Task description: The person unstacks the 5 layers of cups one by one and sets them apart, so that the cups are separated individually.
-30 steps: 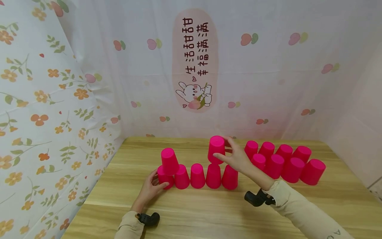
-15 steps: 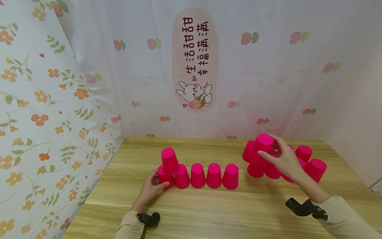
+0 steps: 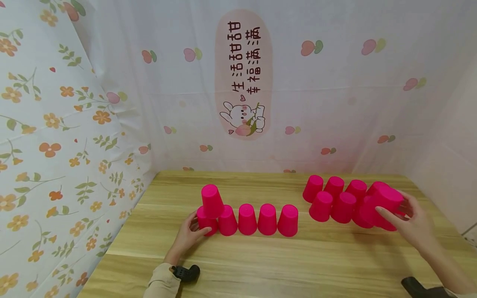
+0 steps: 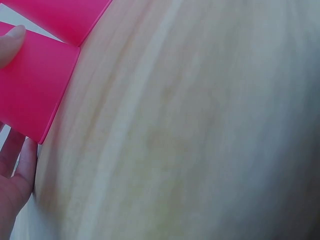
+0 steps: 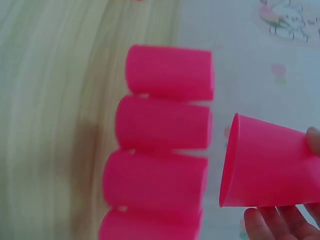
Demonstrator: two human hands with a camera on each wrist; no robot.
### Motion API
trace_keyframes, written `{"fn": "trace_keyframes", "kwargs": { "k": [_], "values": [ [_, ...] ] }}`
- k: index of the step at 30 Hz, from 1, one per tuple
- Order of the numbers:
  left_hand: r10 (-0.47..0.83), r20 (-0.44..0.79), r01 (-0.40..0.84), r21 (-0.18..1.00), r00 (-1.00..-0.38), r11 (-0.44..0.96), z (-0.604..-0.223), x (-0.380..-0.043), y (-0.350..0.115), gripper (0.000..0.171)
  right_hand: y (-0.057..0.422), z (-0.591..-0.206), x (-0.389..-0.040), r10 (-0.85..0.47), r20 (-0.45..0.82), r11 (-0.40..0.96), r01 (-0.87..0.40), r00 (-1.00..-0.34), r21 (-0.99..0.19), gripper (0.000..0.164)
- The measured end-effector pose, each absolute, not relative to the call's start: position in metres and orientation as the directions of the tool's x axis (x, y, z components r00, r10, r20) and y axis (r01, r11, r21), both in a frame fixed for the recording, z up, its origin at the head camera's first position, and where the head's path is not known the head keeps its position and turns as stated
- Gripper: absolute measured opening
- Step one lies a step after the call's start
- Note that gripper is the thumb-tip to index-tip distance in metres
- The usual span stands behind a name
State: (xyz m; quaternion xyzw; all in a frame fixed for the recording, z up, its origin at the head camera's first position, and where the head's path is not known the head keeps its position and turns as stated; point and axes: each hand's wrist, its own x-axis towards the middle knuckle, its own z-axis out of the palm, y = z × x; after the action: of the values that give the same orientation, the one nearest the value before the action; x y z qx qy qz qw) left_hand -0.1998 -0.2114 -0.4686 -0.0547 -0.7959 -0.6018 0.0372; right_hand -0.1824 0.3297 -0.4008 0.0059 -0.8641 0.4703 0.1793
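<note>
A row of several upside-down pink plastic cups (image 3: 247,219) stands left of the table's middle. My left hand (image 3: 186,236) grips the leftmost cup (image 3: 207,227) of that row, thumb in front; the left wrist view also shows the thumb on this cup (image 4: 37,82). One more cup (image 3: 212,201) sits on top, bridging the two leftmost cups. At the right, my right hand (image 3: 413,221) holds a tilted pink cup (image 3: 384,203) above the right end of a second cup group. In the right wrist view this held cup (image 5: 270,167) is apart from the cups below it.
The second group of upside-down pink cups (image 3: 343,207) stands in two rows at the right of the wooden table (image 3: 253,265). A printed curtain (image 3: 179,153) hangs behind the table, and a floral cloth (image 3: 74,165) hangs at the left.
My right hand has carried its cup from above the left row's right part rightward to the far end of the second group. The left hand has stayed on its cup.
</note>
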Motion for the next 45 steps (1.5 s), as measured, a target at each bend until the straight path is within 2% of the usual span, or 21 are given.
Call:
{"fn": "trace_keyframes", "kwargs": {
  "k": [7,11,14,18,25,28,32,39,45],
  "values": [
    [0.047,0.128,0.136,0.954,-0.991,0.265,-0.475,-0.201,-0.211,0.059,0.355,-0.42,-0.163,0.237,0.267,0.574,-0.087,-0.934,-0.814,0.046],
    [0.056,0.16,0.169,0.948,-0.986,0.27,-0.49,-0.208,-0.216,0.06,0.371,-0.439,-0.159,0.259,0.264,0.643,-0.039,-0.929,-0.765,0.054],
    [0.081,0.242,0.255,0.926,-0.967,0.278,-0.494,-0.21,-0.218,0.059,0.382,-0.45,-0.159,0.269,0.243,0.706,0.019,-0.932,-0.708,0.067],
    [0.113,0.32,0.339,0.899,-0.941,0.278,-0.494,-0.209,-0.219,0.057,0.39,-0.456,-0.158,0.298,0.198,0.732,0.091,-0.934,-0.675,0.071],
    [0.045,0.139,0.146,0.947,-0.989,0.287,-0.489,-0.211,-0.215,0.061,0.402,-0.47,-0.153,0.333,0.141,0.721,0.155,-0.932,-0.675,0.073],
    [0.035,0.109,0.114,0.955,-0.993,0.275,-0.487,-0.211,-0.215,0.06,0.408,-0.478,-0.153,0.35,0.134,0.708,0.168,-0.927,-0.686,0.075],
    [0.03,0.105,0.109,0.955,-0.994,0.275,-0.488,-0.21,-0.217,0.061,0.414,-0.483,-0.154,0.352,0.145,0.717,0.167,-0.925,-0.677,0.076],
    [0.035,0.091,0.097,0.959,-0.995,0.266,-0.46,-0.196,-0.208,0.06,0.418,-0.485,-0.16,0.346,0.117,0.709,0.178,-0.931,-0.683,0.078],
    [0.043,0.116,0.123,0.96,-0.992,0.252,-0.461,-0.195,-0.208,0.06,0.413,-0.481,-0.159,0.342,0.121,0.702,0.168,-0.932,-0.693,0.075]
  ]
}}
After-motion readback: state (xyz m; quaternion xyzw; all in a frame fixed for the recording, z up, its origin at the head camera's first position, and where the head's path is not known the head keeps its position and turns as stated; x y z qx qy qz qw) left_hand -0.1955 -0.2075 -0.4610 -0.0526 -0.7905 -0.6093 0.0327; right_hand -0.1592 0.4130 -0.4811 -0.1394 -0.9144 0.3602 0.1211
